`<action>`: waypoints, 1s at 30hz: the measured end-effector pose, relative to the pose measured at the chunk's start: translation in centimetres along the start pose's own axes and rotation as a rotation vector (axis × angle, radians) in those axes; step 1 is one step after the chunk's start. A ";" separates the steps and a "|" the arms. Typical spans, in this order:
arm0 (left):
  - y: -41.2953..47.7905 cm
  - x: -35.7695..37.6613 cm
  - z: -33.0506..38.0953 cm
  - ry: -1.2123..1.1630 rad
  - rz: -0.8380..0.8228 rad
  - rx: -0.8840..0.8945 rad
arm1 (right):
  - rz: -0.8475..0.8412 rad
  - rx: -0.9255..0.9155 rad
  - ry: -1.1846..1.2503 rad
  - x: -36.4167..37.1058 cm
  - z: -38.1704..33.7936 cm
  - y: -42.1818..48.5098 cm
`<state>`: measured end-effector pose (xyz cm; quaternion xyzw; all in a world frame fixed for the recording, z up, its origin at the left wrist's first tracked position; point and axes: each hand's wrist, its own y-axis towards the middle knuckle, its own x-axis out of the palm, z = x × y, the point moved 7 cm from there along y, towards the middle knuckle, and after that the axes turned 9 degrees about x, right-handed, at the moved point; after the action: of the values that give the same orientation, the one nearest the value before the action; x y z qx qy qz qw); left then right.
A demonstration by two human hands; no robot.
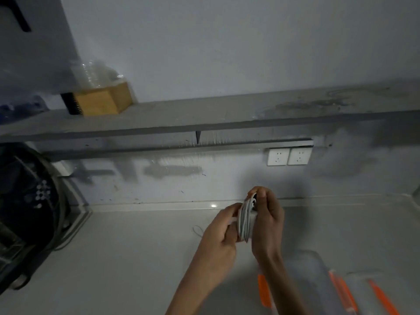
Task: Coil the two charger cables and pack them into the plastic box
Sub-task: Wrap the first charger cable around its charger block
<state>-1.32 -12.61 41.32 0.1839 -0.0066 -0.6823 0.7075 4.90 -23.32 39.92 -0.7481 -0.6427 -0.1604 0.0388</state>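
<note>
A white charger cable (246, 220), wound into a narrow coil of several loops, is held upright above the countertop between both hands. My left hand (221, 237) grips the coil's left side and lower end. My right hand (269, 220) pinches the coil's top and right side, with fingers curled over it. The clear plastic box (318, 269) with orange latches lies at the bottom right, blurred, partly behind my right forearm. A thin loop of another cable (198, 230) lies on the counter just left of my left hand.
The pale countertop (125, 258) runs to a grey wall with two white sockets (289, 156). A grey shelf (204, 117) above carries a wooden block (102, 100). A dark round appliance (27, 212) stands at the left edge.
</note>
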 end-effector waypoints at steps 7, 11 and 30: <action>0.9 5.8 2.0 -0.026 -0.115 0.191 | 0.232 -0.262 -0.235 -5.9 -4.8 1.0; 2.6 8.4 2.6 -0.088 -0.096 0.244 | 0.279 -0.318 -0.378 -8.9 -6.5 2.6; 8.5 20.5 5.5 -0.119 0.105 -0.014 | -0.459 -0.253 -0.820 -20.5 -12.0 12.1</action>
<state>6.82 -33.82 43.73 0.1375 -0.0535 -0.6541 0.7419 11.92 -48.01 47.14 -0.5873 -0.7290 0.0663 -0.3452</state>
